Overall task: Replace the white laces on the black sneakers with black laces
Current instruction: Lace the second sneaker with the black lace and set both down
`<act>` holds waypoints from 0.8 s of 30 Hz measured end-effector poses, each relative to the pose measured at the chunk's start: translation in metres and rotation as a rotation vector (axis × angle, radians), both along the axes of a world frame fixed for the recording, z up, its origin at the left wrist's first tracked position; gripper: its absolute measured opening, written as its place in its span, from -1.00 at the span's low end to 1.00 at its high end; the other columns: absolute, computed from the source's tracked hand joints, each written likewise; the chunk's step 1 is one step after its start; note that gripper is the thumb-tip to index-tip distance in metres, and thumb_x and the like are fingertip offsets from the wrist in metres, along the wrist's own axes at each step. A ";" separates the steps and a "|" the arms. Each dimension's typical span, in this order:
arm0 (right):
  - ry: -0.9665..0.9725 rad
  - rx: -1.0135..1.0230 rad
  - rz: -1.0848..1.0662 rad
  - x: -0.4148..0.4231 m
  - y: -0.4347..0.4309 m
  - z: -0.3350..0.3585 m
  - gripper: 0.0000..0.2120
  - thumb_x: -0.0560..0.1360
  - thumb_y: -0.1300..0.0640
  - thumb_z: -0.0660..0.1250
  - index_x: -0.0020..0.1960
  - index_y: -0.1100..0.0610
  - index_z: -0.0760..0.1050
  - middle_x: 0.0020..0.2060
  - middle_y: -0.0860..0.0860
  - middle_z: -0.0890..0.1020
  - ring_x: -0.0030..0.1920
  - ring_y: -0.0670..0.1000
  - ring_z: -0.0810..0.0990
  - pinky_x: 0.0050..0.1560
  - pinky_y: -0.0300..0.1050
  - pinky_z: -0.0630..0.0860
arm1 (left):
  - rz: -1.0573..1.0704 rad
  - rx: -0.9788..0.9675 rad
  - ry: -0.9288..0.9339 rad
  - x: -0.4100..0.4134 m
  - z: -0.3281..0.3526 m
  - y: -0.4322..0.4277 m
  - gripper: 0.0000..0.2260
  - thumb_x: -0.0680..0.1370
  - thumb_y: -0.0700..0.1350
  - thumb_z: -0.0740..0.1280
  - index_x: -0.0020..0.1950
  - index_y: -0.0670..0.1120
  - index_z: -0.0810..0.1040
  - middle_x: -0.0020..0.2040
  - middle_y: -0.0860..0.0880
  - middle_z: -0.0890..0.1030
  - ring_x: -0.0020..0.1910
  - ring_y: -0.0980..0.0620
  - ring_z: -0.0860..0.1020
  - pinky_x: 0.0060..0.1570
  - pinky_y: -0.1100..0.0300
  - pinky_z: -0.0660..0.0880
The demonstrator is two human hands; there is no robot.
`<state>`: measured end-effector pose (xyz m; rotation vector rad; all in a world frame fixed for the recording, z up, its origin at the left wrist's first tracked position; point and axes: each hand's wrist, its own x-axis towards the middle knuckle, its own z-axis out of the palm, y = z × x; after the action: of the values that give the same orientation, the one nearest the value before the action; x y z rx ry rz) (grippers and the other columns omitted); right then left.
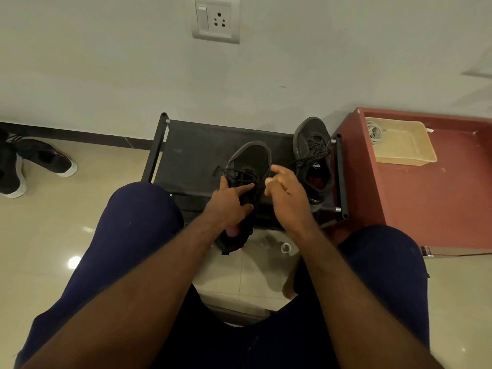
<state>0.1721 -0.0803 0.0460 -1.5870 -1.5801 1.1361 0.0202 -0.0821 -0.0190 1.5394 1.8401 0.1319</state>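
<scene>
Black rack (pixel 191 153) — left hand (pixel 229 206) around sneaker (pixel 253 158), right hand (pixel 287 198) beside it, fingers (pixel 279 173) loose.

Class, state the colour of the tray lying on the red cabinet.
The tray is pale yellow; the head view shows it best.

Dark navy trousers (pixel 138 230), smooth fabric, snug over both knees; forearms (pixel 170 272) bare

Black sneakers (pixel 251 158), speckled black laces (pixel 315 151)
</scene>
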 end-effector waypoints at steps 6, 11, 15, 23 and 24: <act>0.468 -0.270 -0.398 0.001 0.011 0.007 -0.70 0.55 0.22 0.26 -0.32 0.09 0.29 -0.54 -0.03 0.28 -0.53 -0.05 0.22 -0.48 -0.14 0.22 | 0.020 0.023 -0.030 -0.002 -0.009 0.000 -0.44 0.51 0.08 0.40 0.47 0.29 0.31 0.57 -0.11 0.03 0.42 -0.22 0.34 0.40 -0.12 0.37; -0.361 -0.263 0.107 0.007 0.014 -0.041 -0.78 0.59 -0.02 0.32 -0.08 0.13 0.53 -0.21 0.02 0.59 -0.14 0.06 0.58 -0.11 -0.01 0.50 | 0.003 0.035 -0.033 -0.003 -0.010 0.000 -0.44 0.50 0.08 0.40 0.47 0.28 0.32 0.57 -0.15 0.02 0.39 -0.24 0.38 0.37 -0.12 0.40; -0.487 -0.137 0.207 -0.004 0.007 -0.041 -0.63 0.59 0.03 0.27 -0.36 0.09 0.32 -0.41 0.01 0.44 -0.29 0.09 0.47 -0.26 -0.02 0.36 | 0.006 0.037 -0.021 -0.003 -0.012 0.000 -0.47 0.52 0.10 0.38 0.46 0.29 0.33 0.49 -0.16 0.14 0.30 -0.24 0.44 0.30 -0.13 0.45; 0.510 -0.068 -0.039 -0.008 0.000 0.018 -0.76 0.55 0.25 0.20 -0.19 0.32 0.56 -0.17 0.09 0.63 -0.24 -0.06 0.58 -0.14 -0.26 0.53 | 0.000 0.032 -0.011 -0.004 -0.009 0.001 -0.47 0.53 0.10 0.37 0.47 0.29 0.31 0.51 -0.14 0.15 0.32 -0.22 0.41 0.31 -0.14 0.44; 0.641 -0.135 -0.103 -0.007 0.000 0.022 -0.75 0.55 0.29 0.18 -0.25 0.30 0.51 -0.33 0.10 0.59 -0.36 0.01 0.54 -0.27 -0.15 0.53 | 0.003 0.025 -0.009 -0.003 -0.008 0.001 -0.47 0.53 0.10 0.37 0.47 0.29 0.31 0.53 -0.14 0.12 0.35 -0.22 0.39 0.33 -0.14 0.43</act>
<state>0.1652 -0.0808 0.0679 -1.1886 -1.0057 1.5232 0.0171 -0.0814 -0.0270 1.5505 1.8402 0.1633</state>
